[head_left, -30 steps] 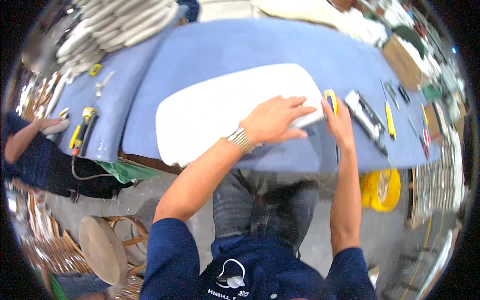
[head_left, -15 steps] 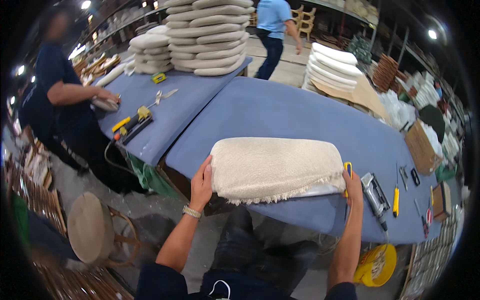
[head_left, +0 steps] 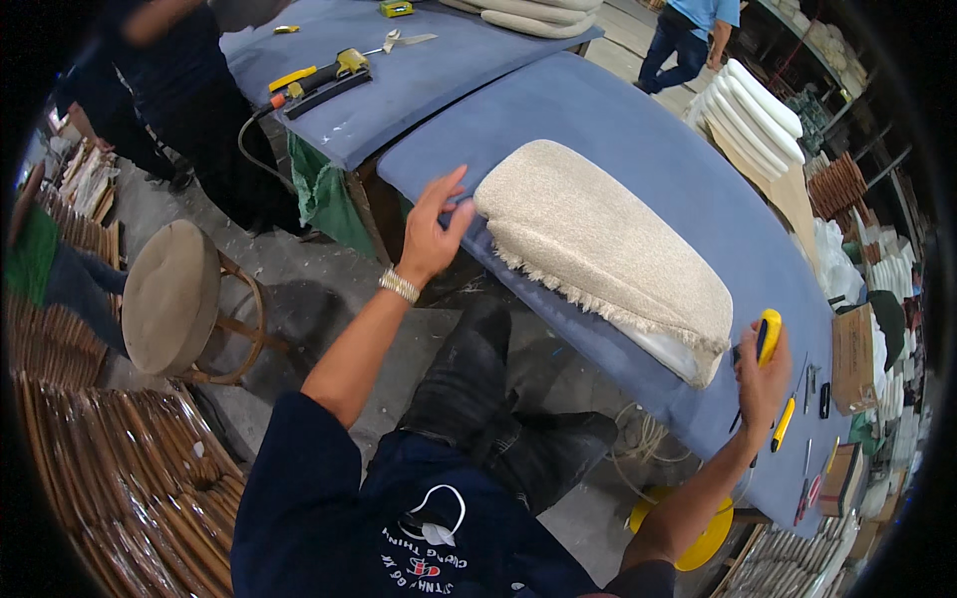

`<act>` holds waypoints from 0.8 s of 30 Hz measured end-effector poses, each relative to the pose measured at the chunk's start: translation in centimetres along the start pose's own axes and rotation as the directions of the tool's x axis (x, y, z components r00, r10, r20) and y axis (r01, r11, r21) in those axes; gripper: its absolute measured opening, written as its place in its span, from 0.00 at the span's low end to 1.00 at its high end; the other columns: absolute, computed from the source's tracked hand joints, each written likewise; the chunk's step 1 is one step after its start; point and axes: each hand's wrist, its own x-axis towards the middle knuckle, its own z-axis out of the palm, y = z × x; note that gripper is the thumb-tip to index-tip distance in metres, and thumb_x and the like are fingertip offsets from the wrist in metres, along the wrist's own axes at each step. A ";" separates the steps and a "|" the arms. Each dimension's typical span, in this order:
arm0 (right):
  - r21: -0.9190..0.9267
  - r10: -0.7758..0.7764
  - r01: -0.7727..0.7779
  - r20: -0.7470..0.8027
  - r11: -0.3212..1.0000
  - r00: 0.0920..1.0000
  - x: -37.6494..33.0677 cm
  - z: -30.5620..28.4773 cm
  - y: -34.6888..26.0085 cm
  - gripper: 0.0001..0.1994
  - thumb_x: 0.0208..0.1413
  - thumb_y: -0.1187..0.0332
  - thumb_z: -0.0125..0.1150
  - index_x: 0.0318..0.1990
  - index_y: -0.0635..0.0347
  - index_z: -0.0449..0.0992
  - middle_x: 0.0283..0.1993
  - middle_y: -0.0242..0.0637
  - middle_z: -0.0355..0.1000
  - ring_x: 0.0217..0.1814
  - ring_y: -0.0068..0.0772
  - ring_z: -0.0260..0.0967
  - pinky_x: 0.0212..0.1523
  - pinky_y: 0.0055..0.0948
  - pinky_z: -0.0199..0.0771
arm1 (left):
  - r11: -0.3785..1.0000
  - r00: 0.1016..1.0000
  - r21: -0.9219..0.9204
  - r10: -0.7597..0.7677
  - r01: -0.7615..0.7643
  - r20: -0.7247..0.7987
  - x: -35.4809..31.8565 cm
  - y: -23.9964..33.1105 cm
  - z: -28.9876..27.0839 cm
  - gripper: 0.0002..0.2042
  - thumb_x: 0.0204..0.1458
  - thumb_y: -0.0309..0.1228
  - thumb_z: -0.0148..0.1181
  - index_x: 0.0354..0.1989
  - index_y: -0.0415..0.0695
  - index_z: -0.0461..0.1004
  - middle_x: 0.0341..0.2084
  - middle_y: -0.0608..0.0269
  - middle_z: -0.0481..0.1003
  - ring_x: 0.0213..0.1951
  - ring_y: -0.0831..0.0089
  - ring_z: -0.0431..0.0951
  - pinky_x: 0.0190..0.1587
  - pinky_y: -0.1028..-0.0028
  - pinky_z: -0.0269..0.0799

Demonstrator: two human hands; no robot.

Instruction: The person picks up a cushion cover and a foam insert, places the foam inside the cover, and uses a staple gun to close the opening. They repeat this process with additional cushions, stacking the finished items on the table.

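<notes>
Blue bench (head_left: 618, 110): carries the beige cushion (head_left: 598, 229) near its front edge.
Cushion top: covered; that part looks done.
Frayed fabric edge (head_left: 568, 291): loose, white material (head_left: 663, 354) showing beneath; seems unfinished.
My left hand (head_left: 434, 234): fingers spread, empty, just beside the cushion.
My right hand (head_left: 763, 374): fingers wrapped round a yellow-handled tool (head_left: 768, 337).
Writing: white lettering (head_left: 439, 584), red emblem (head_left: 426, 568), on my shirt (head_left: 319, 478).

Left head-worn fisheye, looking down and forward, close over the blue table (head_left: 648, 149)
</notes>
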 end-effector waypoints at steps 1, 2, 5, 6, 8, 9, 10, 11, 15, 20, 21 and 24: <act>-0.110 -0.149 0.149 0.009 0.983 0.989 0.2 1.3 -0.9 0.14 0.59 0.62 0.67 0.46 0.61 0.75 0.32 0.39 0.75 0.28 0.34 0.72 0.30 0.33 0.71 | 0.994 0.996 0.061 0.089 -0.088 -0.015 -1.3 0.5 -0.6 0.30 0.58 0.39 0.66 0.68 0.42 0.68 0.60 0.49 0.74 0.59 0.58 0.76 0.60 0.65 0.71; -0.215 -0.294 0.294 0.033 0.931 0.955 0.4 3.1 -1.7 0.15 0.58 0.63 0.68 0.48 0.60 0.75 0.33 0.42 0.76 0.31 0.40 0.75 0.33 0.36 0.73 | 0.954 0.974 0.208 0.198 -0.218 0.113 -2.0 0.3 -1.2 0.38 0.52 0.41 0.71 0.72 0.50 0.63 0.70 0.48 0.62 0.67 0.50 0.67 0.66 0.58 0.66; -0.196 -0.552 0.590 0.215 0.783 0.805 -0.9 9.7 -6.2 0.18 0.54 0.66 0.69 0.51 0.56 0.75 0.40 0.50 0.78 0.45 0.54 0.78 0.43 0.44 0.78 | 0.917 0.951 0.302 0.192 -0.261 0.241 -2.4 1.7 -0.4 0.40 0.50 0.41 0.71 0.73 0.54 0.61 0.73 0.48 0.57 0.69 0.47 0.63 0.69 0.55 0.62; -0.160 -0.555 0.612 0.293 0.775 0.779 -1.7 11.9 -7.7 0.19 0.54 0.65 0.70 0.52 0.55 0.74 0.42 0.48 0.77 0.44 0.53 0.78 0.42 0.44 0.78 | 0.908 0.953 0.331 0.179 -0.256 0.246 -2.0 1.9 -0.1 0.42 0.48 0.38 0.73 0.74 0.57 0.60 0.74 0.49 0.54 0.70 0.45 0.62 0.70 0.56 0.62; -0.196 -0.558 0.683 0.443 0.704 0.702 -2.8 15.5 -10.2 0.20 0.54 0.65 0.70 0.53 0.52 0.72 0.42 0.45 0.75 0.41 0.49 0.78 0.39 0.44 0.78 | 0.911 0.957 0.323 0.191 -0.255 0.217 -1.2 2.0 0.9 0.43 0.47 0.35 0.74 0.74 0.57 0.60 0.74 0.48 0.54 0.70 0.45 0.62 0.70 0.56 0.61; -0.253 -0.547 0.731 0.521 0.634 0.655 -3.1 16.8 -10.8 0.20 0.54 0.66 0.68 0.54 0.50 0.70 0.42 0.43 0.73 0.40 0.47 0.78 0.38 0.44 0.78 | 0.912 0.958 0.319 0.198 -0.258 0.209 -0.9 2.1 1.3 0.43 0.46 0.34 0.74 0.74 0.57 0.59 0.74 0.48 0.54 0.70 0.44 0.61 0.70 0.56 0.61; -0.275 -0.591 0.772 0.515 0.573 0.621 -3.3 18.2 -10.8 0.19 0.55 0.67 0.66 0.54 0.50 0.70 0.41 0.41 0.72 0.39 0.45 0.77 0.37 0.43 0.77 | 0.924 0.961 0.288 0.207 -0.253 0.182 -0.4 2.6 1.5 0.43 0.44 0.30 0.74 0.72 0.56 0.62 0.74 0.47 0.55 0.70 0.45 0.62 0.70 0.55 0.62; -0.300 -0.630 0.806 0.508 0.511 0.588 -3.5 19.5 -10.6 0.19 0.55 0.68 0.65 0.54 0.50 0.70 0.40 0.40 0.71 0.38 0.43 0.77 0.35 0.42 0.77 | 0.923 0.958 0.280 0.216 -0.264 0.191 -0.7 2.6 1.8 0.41 0.44 0.30 0.74 0.71 0.56 0.64 0.73 0.47 0.56 0.70 0.45 0.62 0.70 0.55 0.62; -0.292 -0.743 0.870 0.454 0.398 0.492 -2.1 21.8 -12.0 0.26 0.44 0.69 0.72 0.53 0.50 0.70 0.40 0.41 0.69 0.40 0.43 0.75 0.36 0.40 0.76 | 0.892 0.932 0.280 0.314 -0.355 0.181 -0.9 1.9 1.2 0.34 0.45 0.27 0.73 0.65 0.53 0.71 0.70 0.49 0.62 0.70 0.47 0.64 0.70 0.55 0.63; -0.197 -0.797 0.917 0.454 0.346 0.398 0.6 22.9 -13.7 0.25 0.42 0.71 0.71 0.51 0.52 0.72 0.40 0.40 0.70 0.39 0.40 0.75 0.37 0.40 0.76 | 0.891 0.924 0.257 0.334 -0.374 0.187 0.9 1.7 0.5 0.21 0.50 0.28 0.70 0.54 0.51 0.78 0.60 0.56 0.73 0.64 0.54 0.71 0.64 0.59 0.70; -0.185 -0.773 0.913 0.486 0.365 0.408 1.0 23.2 -13.6 0.25 0.42 0.71 0.71 0.51 0.52 0.72 0.39 0.40 0.71 0.39 0.41 0.76 0.37 0.41 0.76 | 0.901 0.925 0.237 0.321 -0.364 0.201 1.1 1.7 0.5 0.19 0.51 0.29 0.70 0.52 0.50 0.79 0.59 0.57 0.74 0.62 0.55 0.72 0.63 0.60 0.72; -0.128 -0.697 0.836 0.494 0.533 0.520 2.9 22.9 -14.7 0.21 0.45 0.69 0.69 0.49 0.55 0.73 0.36 0.44 0.75 0.40 0.47 0.78 0.40 0.46 0.77 | 0.908 0.924 0.217 0.311 -0.358 0.220 1.9 1.1 0.2 0.16 0.53 0.35 0.70 0.50 0.50 0.80 0.54 0.57 0.77 0.59 0.56 0.75 0.59 0.61 0.74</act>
